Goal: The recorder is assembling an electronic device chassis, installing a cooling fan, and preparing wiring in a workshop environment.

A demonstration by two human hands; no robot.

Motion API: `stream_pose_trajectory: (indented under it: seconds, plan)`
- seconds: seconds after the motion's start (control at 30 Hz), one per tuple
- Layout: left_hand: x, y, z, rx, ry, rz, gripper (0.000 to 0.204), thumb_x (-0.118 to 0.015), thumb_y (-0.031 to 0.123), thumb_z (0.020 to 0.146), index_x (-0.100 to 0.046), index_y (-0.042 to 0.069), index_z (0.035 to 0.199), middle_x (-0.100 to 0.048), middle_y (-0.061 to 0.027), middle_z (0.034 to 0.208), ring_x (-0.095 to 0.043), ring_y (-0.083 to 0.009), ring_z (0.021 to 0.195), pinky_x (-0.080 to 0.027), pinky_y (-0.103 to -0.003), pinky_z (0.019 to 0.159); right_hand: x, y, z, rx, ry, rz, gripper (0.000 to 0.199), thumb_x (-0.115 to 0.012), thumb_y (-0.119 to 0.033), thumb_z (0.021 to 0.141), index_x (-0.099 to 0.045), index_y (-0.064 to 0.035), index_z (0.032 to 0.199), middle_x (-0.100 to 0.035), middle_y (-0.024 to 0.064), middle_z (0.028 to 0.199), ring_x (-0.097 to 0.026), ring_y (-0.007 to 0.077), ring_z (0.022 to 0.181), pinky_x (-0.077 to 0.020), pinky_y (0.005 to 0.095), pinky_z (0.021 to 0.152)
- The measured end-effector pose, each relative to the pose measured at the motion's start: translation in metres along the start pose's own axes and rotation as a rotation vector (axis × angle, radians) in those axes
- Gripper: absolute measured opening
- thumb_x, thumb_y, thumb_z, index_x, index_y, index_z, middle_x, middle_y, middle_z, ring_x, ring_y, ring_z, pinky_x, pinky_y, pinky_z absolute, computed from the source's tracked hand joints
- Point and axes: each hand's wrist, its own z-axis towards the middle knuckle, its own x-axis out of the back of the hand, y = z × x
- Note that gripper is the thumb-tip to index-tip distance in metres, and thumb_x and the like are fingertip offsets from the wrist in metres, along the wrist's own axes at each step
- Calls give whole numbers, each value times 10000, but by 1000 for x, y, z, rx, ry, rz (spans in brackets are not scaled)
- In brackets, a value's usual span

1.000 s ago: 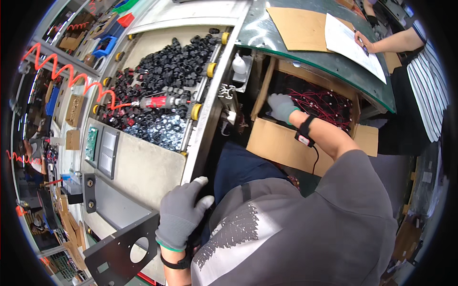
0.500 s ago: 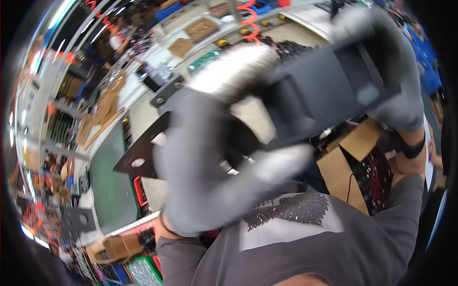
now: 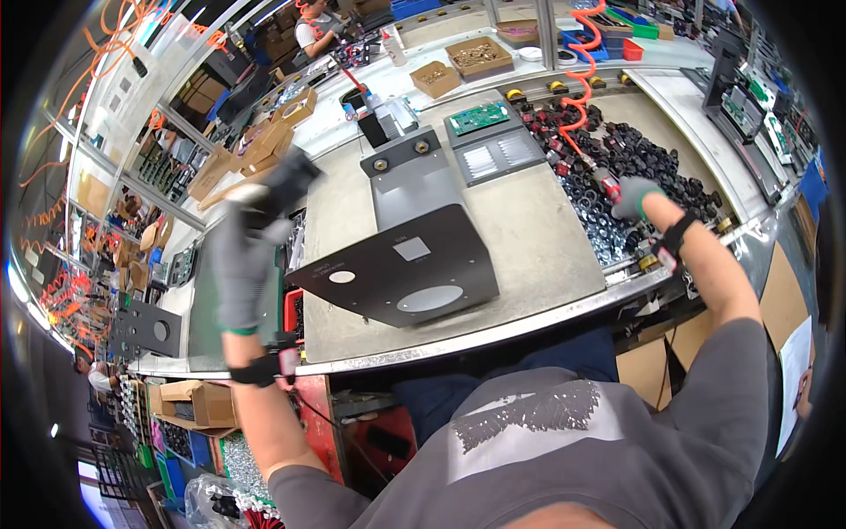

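Observation:
My left hand (image 3: 238, 273), in a grey glove and smeared by motion, is raised over the left end of the bench. A blurred black boxy part (image 3: 291, 183) is at its fingers and seems held. Out to the right, my gloved right hand (image 3: 636, 196) closes round a red and silver air tool (image 3: 608, 183), which hangs on a coiled red hose (image 3: 585, 70). Between the hands lies a dark metal bracket (image 3: 401, 269), its wide front panel pierced by a square and round holes. Behind it is a grey vented plate (image 3: 498, 159) bearing a green circuit board (image 3: 478, 118).
Black and clear small parts (image 3: 634, 163) fill the area beneath the right hand. Cardboard boxes of small parts (image 3: 478, 56) stand at the back. A metal post (image 3: 546, 35) rises there. A green mat (image 3: 207, 304) lies left. Another person (image 3: 315, 31) works across the bench.
The hands, earlier close together around a large black tray-like part, are now far apart. My left hand has swung left and my right hand has lowered onto the air tool.

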Motion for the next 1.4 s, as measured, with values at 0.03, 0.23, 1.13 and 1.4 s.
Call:
stream_pose_trajectory:
  seconds: [0.03,0.23,1.13,1.4]
  plan:
    - [-27,-19,-9,-28,-69,-92,468,-811,117,763,-591,93,1175,-647,-63,1114,-638,-132,837,-532,-277,708,-16,1,9,-13,102,64,553,-704,-360,716,-638,-49,1168,-679,179,1152,-666,329,1054,-534,395,895]
    - [-139,-26,-57,-134,-299,-427,295,-625,84,850,-588,54,1141,-646,-82,1096,-623,-185,1013,-486,-292,882,-37,0,17,-113,80,42,563,-712,-353,702,-622,-68,1179,-680,168,1152,-669,317,1051,-538,398,890]
    - [-142,36,-171,456,-241,-591,384,-740,323,863,-671,-6,1048,-713,-117,924,-650,-205,832,-484,-327,762,21,-83,-58,1055,614,-260,457,-691,-110,667,-604,-173,1111,-598,94,1166,-566,291,1119,-439,478,910]
    - [-148,76,-162,524,-109,-529,329,-740,235,876,-653,-5,1083,-705,-95,936,-645,-168,850,-501,-292,750,21,-112,-59,1098,159,-587,434,-790,-316,651,-660,-170,1039,-614,74,1071,-580,263,1038,-455,405,854]
